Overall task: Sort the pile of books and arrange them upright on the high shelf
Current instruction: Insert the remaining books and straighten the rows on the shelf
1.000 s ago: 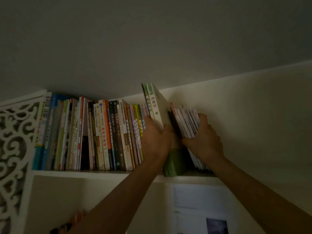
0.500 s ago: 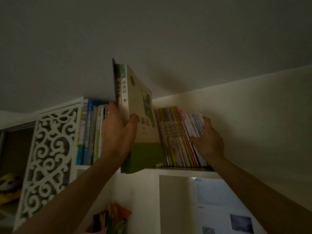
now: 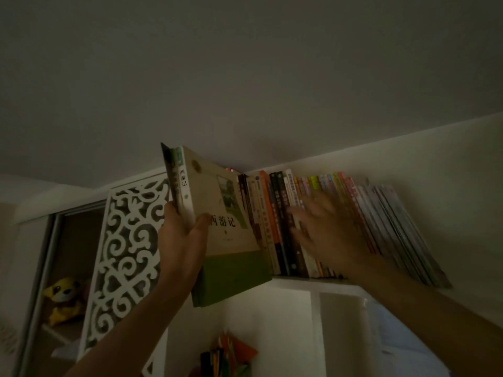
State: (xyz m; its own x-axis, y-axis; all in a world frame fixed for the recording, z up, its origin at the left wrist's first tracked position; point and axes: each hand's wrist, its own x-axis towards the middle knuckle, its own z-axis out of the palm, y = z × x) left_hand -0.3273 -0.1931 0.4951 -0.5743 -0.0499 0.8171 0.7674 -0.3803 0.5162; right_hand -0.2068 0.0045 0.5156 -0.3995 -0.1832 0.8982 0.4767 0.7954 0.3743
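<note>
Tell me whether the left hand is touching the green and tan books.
Touching. The head view shows the left hand gripping the green and tan books, thumb across the front cover, fingers behind the spines, held off the shelf.

Held books (image 3: pixel 228 235) left of shelf row (image 3: pixel 313 227), before it; lattice panel (image 3: pixel 128 254) further left; toy (image 3: pixel 64 300) beyond.

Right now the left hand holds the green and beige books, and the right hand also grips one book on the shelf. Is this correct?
Not entirely. The left hand does hold the green and beige books, but the head view shows the right hand blurred, fingers spread flat against the shelved books, gripping none.
</note>
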